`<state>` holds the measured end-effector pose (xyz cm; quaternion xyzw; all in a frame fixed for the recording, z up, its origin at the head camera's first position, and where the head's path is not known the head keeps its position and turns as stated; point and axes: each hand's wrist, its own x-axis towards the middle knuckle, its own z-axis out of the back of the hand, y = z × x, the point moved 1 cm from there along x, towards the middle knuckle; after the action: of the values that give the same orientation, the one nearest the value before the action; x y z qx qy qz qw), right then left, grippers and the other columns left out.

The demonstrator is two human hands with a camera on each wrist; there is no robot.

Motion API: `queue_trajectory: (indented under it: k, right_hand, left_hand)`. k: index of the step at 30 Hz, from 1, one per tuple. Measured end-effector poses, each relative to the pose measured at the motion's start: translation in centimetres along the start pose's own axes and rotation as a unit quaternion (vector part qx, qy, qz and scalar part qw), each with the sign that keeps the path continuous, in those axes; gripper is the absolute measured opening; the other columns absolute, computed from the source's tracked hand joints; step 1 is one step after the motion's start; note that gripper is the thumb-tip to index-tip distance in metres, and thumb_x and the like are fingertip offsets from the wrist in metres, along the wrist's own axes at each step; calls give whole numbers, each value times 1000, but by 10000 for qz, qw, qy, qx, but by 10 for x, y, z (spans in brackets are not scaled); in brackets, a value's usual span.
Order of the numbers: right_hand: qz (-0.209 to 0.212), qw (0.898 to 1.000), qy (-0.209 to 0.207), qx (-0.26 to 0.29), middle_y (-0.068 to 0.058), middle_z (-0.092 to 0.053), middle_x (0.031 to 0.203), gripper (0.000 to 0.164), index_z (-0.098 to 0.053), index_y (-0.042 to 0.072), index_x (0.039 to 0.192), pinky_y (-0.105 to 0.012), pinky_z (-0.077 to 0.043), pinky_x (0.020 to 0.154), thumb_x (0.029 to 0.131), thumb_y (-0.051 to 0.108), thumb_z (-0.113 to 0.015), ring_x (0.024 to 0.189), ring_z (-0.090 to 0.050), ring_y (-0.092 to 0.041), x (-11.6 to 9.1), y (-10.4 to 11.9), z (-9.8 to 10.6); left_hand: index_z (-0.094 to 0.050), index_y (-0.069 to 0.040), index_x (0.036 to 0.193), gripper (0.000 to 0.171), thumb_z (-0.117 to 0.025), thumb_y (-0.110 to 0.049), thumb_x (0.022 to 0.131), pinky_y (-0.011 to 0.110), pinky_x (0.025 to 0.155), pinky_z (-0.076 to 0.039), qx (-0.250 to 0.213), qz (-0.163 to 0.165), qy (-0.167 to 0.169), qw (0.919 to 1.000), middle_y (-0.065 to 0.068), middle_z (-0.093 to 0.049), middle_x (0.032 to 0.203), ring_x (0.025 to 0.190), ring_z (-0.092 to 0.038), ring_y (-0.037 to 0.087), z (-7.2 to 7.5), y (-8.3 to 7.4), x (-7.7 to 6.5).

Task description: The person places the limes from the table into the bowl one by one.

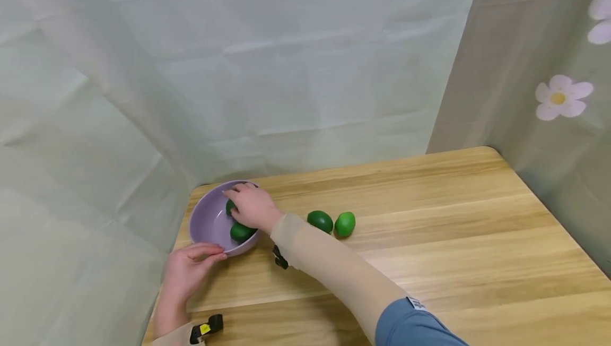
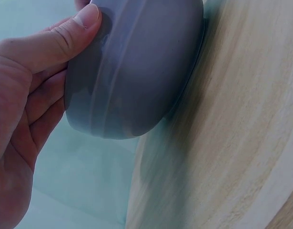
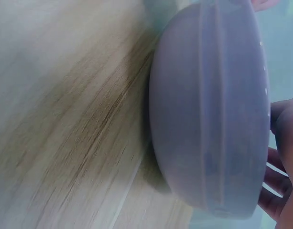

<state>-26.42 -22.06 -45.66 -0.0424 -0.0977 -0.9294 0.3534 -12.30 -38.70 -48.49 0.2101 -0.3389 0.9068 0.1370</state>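
Head view first: what's in the purple bowl (image 1: 206,223)?

At least two dark green fruits: an uncovered fruit (image 1: 241,232) near the wall, and a half-hidden fruit (image 1: 230,207) under the right hand (image 1: 252,207).

Is that hand gripping it?

Can't tell. Its fingers bend down inside the bowl, but the palm side doesn't show, even from the right wrist. The left hand (image 1: 185,271) is plainer: thumb and fingers nearly closed, pinching the near rim.

So how far along?

Partway, I'd judge. Those two are inside; outside, beyond the right forearm, lie a dark fruit (image 1: 320,221) and a bright green fruit (image 1: 345,224), side by side and untouched.

And the bowl itself?

Standing at the far left corner of the wooden table (image 1: 458,218).
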Motion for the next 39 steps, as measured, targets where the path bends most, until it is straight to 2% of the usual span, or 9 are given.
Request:
queue_trajectory:
  k: [7, 15, 24, 32, 39]
  right_hand:
    - [229, 9991, -220, 263, 5, -53, 143, 47, -51, 27, 145, -28, -39, 109, 100, 38, -58, 133, -47, -14, -8, -1, 12]
    - [338, 9937, -411, 988, 3, -53, 143, 45, -54, 24, 143, -25, -40, 107, 99, 35, -59, 131, -48, -13, -28, -11, 17]
    - [221, 9708, -931, 2200, 1, -54, 143, 42, -57, 22, 139, -25, -41, 106, 98, 32, -62, 130, -51, -13, -57, -29, 27]
    - [-113, 9507, -1204, 2856, 3, -53, 144, 41, -57, 24, 139, -31, -40, 109, 99, 30, -63, 134, -47, -13, -87, -46, 35]
    - [-237, 9354, -1273, 3291, 5, -55, 142, 39, -58, 25, 138, -32, -46, 102, 100, 29, -63, 130, -50, -11, -125, -69, 28]
  left_hand:
    - [-80, -20, 76, 25, -92, -1, 65, 6, 78, -45, -25, -84, -24, 10000, -8, -74, 82, 81, -66, -6, 3, 7, 2]
    - [-80, -22, 76, 23, -91, -4, 67, 5, 79, -43, 23, 103, -24, 9999, -6, -75, 82, 81, -65, -7, 5, 10, 5]
    - [-80, -21, 76, 24, -91, -2, 66, 4, 81, -42, -14, 189, -107, 9998, -4, -75, 82, 82, -63, -11, 9, 15, 5]
    - [-80, -22, 75, 24, -92, -3, 66, 4, 81, -41, 34, 265, -134, 9996, -5, -75, 82, 82, -62, -13, 10, 17, 6]
    - [-80, -24, 75, 24, -92, -5, 67, 4, 80, -42, 173, 336, -143, 9992, -6, -75, 81, 81, -62, -12, 11, 19, 5]
